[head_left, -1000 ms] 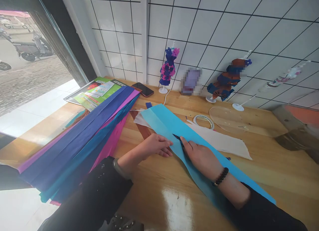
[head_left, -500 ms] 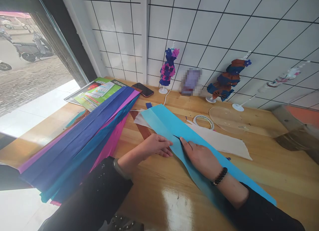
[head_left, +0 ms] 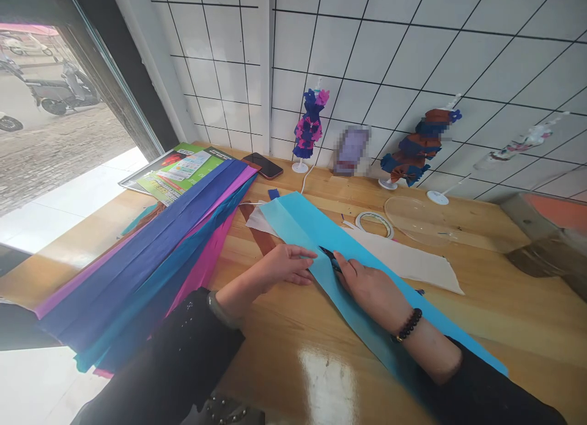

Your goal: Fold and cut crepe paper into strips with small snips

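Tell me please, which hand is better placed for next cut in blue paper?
Right, I think: the right hand holds black scissors at the blue paper, while the left hand shows no tool.

I look out from a single camera worn on my head, above the near side of the surface (head_left: 270, 333), facing forward and steeply down across it. It sits within arm's reach of the work: my forearms come in from the bottom of the view, and my left hand (head_left: 283, 265) and right hand (head_left: 378, 293) lie a little below the middle. The view is wide, taking in the surface from its left edge to its far edge, which slopes down toward the right. Beyond that, the tiled wall (head_left: 389, 40) fills the top, and an opening to the street (head_left: 50, 131) shows at upper left.
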Demonstrator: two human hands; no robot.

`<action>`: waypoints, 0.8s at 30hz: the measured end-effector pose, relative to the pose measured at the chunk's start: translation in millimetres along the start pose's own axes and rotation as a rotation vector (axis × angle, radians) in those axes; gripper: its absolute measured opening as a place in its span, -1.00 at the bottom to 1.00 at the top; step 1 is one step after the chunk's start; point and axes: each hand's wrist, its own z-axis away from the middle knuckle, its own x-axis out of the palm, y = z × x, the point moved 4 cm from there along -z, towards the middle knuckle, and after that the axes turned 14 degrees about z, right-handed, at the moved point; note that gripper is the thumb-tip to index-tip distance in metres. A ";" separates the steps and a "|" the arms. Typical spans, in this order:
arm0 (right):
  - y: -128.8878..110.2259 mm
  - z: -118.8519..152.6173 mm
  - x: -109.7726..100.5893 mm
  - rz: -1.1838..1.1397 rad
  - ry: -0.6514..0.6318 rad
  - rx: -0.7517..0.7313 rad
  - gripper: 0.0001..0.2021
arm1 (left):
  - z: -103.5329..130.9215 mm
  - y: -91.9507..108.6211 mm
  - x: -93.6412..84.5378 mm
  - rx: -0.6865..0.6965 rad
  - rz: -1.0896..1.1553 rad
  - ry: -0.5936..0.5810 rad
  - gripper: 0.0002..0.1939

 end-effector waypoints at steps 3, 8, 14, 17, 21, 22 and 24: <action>-0.2 -0.6 1.4 -0.035 -0.018 -0.001 -0.61 | -2.1 3.3 -6.9 0.031 0.051 0.058 -0.46; 0.8 -3.8 2.5 -0.072 -0.065 -0.003 -0.59 | -3.6 9.4 -14.5 0.046 0.095 0.200 -0.59; 1.3 -13.2 0.7 -0.086 -0.146 -0.052 -0.57 | 1.0 14.9 -11.7 -0.028 0.027 0.256 -0.77; -0.2 -16.6 1.2 -0.083 -0.146 -0.051 -0.56 | 1.9 15.5 -12.3 -0.048 -0.028 0.279 -0.77; -3.0 -18.6 1.4 -0.071 -0.133 -0.046 -0.54 | 2.4 15.5 -11.9 -0.034 -0.019 0.270 -0.78; -3.4 -18.6 1.0 -0.071 -0.128 -0.046 -0.54 | 2.5 15.5 -11.7 -0.027 -0.010 0.265 -0.79; -3.9 -18.3 0.0 -0.067 -0.123 -0.047 -0.54 | 2.7 15.0 -12.0 -0.025 -0.007 0.263 -0.79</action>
